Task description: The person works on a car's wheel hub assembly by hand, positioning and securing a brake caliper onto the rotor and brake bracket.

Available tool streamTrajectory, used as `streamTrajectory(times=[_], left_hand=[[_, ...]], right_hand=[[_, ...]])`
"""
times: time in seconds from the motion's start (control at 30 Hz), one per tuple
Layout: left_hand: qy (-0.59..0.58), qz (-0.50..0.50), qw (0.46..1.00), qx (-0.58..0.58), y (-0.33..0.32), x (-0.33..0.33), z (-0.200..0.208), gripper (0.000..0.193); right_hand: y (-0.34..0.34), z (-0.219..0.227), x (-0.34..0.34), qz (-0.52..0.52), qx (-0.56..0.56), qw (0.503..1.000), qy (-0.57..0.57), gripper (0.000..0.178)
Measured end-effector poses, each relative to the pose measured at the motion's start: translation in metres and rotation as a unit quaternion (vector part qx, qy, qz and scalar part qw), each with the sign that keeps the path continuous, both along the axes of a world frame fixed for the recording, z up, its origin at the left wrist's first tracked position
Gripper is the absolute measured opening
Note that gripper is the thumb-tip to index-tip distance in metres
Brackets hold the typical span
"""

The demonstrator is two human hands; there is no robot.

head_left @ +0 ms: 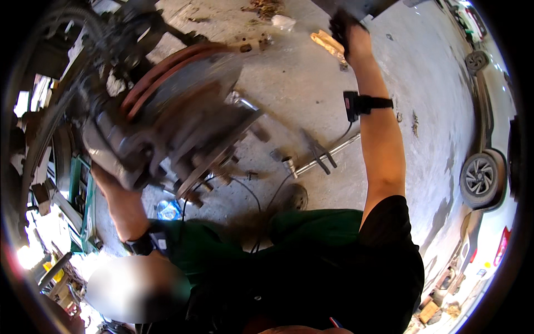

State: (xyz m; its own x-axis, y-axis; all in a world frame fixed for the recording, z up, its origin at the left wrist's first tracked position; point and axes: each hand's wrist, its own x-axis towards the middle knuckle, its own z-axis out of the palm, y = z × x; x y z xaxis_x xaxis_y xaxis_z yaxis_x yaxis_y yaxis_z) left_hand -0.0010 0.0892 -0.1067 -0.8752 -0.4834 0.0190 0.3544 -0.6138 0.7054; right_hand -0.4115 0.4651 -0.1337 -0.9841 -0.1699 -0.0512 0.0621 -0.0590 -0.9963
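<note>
My left hand (111, 186) reaches up behind the heavy wheel hub and brake assembly (183, 139), against its lower left side. Its fingers are hidden behind the metal. The hub's studded flange is smeared by motion, with a rusty brake disc (167, 72) above it. My right arm stretches far forward. My right hand (349, 36), dark over the fingers, is at the edge of a dark flat metal piece (356, 8) at the top. Whether those fingers grip it cannot be made out. A yellow-orange crumpled item (328, 45) lies just left of that hand.
On the concrete floor lie a long-handled socket wrench (328, 156), a dark forked metal part (318, 153) and a loose socket (251, 175). A clear plastic bottle (168, 210) is near my left knee. Cables run to my wrist straps. A light-coloured car (489, 222) stands at right.
</note>
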Motion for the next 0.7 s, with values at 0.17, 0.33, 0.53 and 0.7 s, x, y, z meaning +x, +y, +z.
streamTrajectory(times=[0.17, 0.33, 0.53, 0.7], left_hand=[[-0.037, 0.061, 0.996, -0.055, -0.002, 0.006, 0.004, 0.057], [-0.073, 0.085, 0.992, -0.049, 0.002, -0.004, -0.013, 0.057], [-0.114, 0.104, 0.986, -0.069, 0.014, -0.016, -0.007, 0.057], [-0.135, 0.105, 0.984, -0.057, 0.020, -0.023, -0.008, 0.057]], right_hand=[[0.129, -0.147, -0.030, -0.178, 0.161, 0.955, -0.174, 0.016], [0.235, -0.273, -0.057, -0.215, 0.443, 0.851, -0.181, 0.028], [0.188, -0.268, -0.048, -0.195, 0.506, 0.839, -0.041, 0.044], [0.162, -0.273, -0.082, -0.148, 0.626, 0.765, -0.015, 0.055]])
